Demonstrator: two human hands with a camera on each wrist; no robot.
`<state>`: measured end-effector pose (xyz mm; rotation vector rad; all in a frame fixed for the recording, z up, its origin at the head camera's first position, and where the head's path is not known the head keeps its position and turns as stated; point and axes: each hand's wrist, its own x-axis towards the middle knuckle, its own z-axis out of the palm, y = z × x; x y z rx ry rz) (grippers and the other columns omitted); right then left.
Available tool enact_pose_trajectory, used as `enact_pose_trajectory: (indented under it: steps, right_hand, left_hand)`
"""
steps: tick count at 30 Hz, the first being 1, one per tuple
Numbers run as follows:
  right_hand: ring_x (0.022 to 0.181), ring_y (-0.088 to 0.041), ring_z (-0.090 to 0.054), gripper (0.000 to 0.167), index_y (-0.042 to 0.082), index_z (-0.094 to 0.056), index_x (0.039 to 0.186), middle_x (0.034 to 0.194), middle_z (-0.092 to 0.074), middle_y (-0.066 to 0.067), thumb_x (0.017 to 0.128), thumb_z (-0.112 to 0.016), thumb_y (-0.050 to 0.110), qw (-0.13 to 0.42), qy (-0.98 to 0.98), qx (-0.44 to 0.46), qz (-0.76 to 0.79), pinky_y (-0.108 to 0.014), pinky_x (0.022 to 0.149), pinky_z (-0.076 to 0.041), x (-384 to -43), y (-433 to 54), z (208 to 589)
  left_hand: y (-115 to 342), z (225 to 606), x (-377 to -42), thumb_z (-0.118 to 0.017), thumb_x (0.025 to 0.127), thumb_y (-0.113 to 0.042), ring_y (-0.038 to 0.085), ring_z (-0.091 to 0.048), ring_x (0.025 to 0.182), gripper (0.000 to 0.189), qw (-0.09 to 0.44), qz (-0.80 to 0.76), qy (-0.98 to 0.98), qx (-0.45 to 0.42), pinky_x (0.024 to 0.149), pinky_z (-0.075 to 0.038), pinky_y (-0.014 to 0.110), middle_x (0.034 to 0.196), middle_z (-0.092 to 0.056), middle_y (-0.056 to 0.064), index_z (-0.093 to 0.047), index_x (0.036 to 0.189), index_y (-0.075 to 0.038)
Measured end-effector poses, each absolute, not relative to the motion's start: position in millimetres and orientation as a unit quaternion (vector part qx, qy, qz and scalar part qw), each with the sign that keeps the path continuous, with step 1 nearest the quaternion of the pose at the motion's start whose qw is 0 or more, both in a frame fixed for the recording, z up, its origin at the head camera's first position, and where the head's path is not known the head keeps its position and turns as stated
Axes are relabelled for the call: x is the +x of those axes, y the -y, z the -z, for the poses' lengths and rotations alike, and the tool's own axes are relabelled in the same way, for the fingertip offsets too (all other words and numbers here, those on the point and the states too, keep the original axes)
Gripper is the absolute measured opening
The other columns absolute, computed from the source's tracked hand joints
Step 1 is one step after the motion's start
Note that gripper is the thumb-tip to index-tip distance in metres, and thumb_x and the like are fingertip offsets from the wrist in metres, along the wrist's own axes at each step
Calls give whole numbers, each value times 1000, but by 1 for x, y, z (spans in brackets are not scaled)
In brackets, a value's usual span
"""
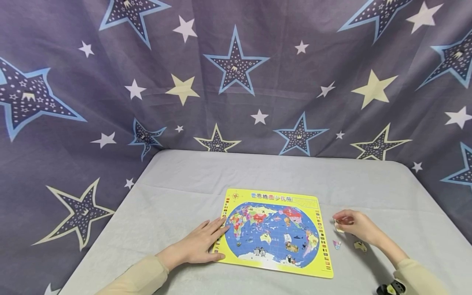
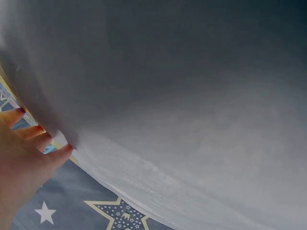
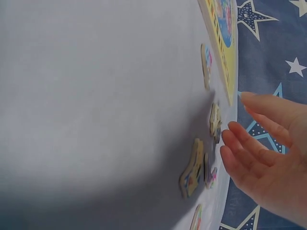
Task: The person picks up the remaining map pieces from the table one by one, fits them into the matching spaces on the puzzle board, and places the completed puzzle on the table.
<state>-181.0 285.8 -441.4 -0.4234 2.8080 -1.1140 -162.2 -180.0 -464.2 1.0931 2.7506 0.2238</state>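
Observation:
A yellow-bordered world map puzzle board (image 1: pixel 273 268) lies flat on the table. My left hand (image 1: pixel 204 241) rests on its left edge with fingers spread; in the left wrist view, the same hand (image 2: pixel 29 158) has its fingertips at the board's edge. Right of the board, my right hand (image 1: pixel 355 224) is over loose puzzle pieces, its fingertips near a cream piece (image 1: pixel 339 227). Thumb and fingers are apart in the right wrist view, where the hand (image 3: pixel 268 143) holds nothing visible and a small piece (image 3: pixel 215 123) lies close by the fingertips.
Near the right hand lie a pink and blue piece (image 1: pixel 337 245) and a cream, dark-marked piece (image 1: pixel 360 246). The right wrist view shows several pieces on the table, among them a long one (image 3: pixel 192 168). A star-patterned curtain (image 1: pixel 236 110) hangs behind the grey-covered table (image 1: pixel 184 176).

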Motion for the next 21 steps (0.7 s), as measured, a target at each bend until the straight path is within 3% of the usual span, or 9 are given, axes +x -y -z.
enact_pose_trajectory:
  steps: [21]
  right_hand:
    - [73, -12, -55, 29, -6, -61, 98, 87, -61, -8, 71, -67, 3, 64, -924, -125, 357, -21, 63, -48, -178, -289, 447]
  left_hand:
    - [180, 463, -161, -36, 82, -64, 22, -13, 134, 79, 86, -74, -923, 367, 106, -16, 46, 148, -12, 8, -24, 141, -13]
